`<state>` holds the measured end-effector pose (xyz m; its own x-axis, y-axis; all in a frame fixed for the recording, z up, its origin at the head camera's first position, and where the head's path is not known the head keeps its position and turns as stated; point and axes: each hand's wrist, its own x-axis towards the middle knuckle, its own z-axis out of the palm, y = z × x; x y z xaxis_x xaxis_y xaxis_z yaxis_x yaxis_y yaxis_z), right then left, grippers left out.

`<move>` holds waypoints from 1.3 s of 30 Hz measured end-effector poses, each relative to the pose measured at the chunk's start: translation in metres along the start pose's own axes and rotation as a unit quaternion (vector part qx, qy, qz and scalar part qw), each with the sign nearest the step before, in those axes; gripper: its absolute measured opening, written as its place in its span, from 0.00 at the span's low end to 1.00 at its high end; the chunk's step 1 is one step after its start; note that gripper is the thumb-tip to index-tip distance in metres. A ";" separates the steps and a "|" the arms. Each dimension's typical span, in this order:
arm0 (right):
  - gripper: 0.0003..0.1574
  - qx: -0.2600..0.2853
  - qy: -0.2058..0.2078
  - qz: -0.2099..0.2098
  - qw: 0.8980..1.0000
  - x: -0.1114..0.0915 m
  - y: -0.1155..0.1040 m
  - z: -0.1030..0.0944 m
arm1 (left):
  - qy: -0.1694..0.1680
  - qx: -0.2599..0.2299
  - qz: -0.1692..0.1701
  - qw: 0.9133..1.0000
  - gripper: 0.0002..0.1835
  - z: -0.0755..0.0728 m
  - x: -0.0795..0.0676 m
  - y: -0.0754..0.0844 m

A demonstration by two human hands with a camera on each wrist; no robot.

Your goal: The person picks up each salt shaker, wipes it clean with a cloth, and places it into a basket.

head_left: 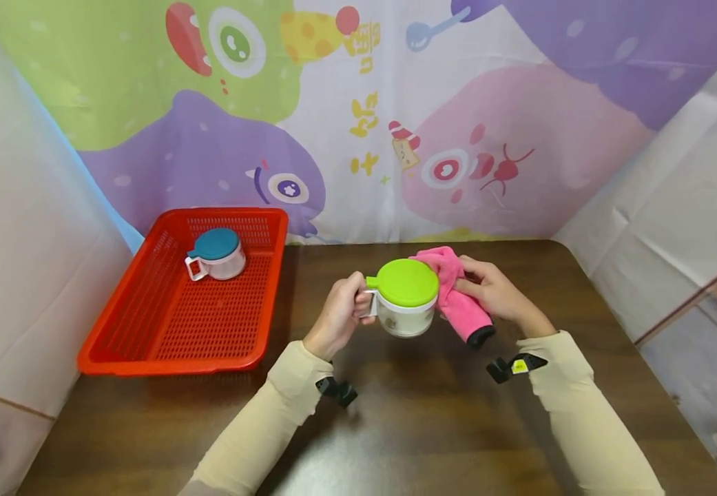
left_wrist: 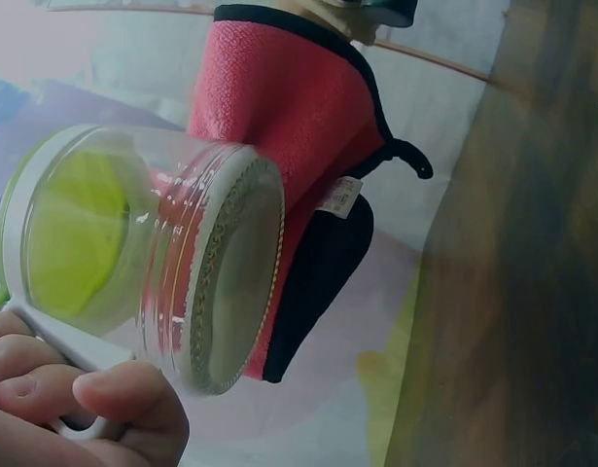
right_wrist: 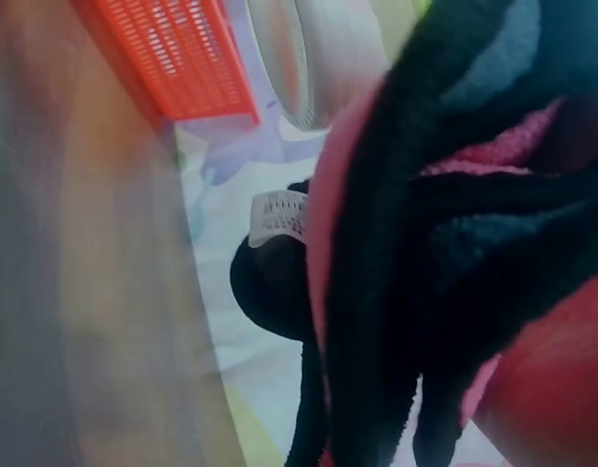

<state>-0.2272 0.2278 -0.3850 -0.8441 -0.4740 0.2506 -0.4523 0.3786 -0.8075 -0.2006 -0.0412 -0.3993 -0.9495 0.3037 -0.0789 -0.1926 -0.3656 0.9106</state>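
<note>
My left hand (head_left: 342, 310) grips the white handle of a clear seasoning jar (head_left: 406, 319) with a bright green lid (head_left: 408, 282), held above the table. Fingers (left_wrist: 133, 389) curl round that handle in the left wrist view, where the jar's ribbed clear base (left_wrist: 240, 282) shows. On the jar's other side my right hand (head_left: 494, 289) holds a pink towel (head_left: 457, 303) with black edging, right at the jar's wall. The towel's black edge and white label (right_wrist: 277, 216) fill much of the right wrist view and hide most of that hand.
A red plastic basket (head_left: 253, 358) stands on the left of the dark wooden table (head_left: 432, 427). Inside it is a similar jar with a blue lid (head_left: 217, 244). A cartoon-printed curtain (head_left: 358, 207) hangs behind the table, with pale cloth at both sides.
</note>
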 end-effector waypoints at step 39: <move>0.09 -0.012 -0.184 -0.009 0.983 0.052 0.002 0.006 | -0.096 0.027 -0.052 0.994 0.16 -0.006 -0.006 0.002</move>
<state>-0.2699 0.1991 -0.3770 -0.6770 -0.7342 0.0505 -0.4761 0.3846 -0.7908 -0.1972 -0.0492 -0.3992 -0.8594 0.5014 -0.1001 -0.2692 -0.2773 0.9223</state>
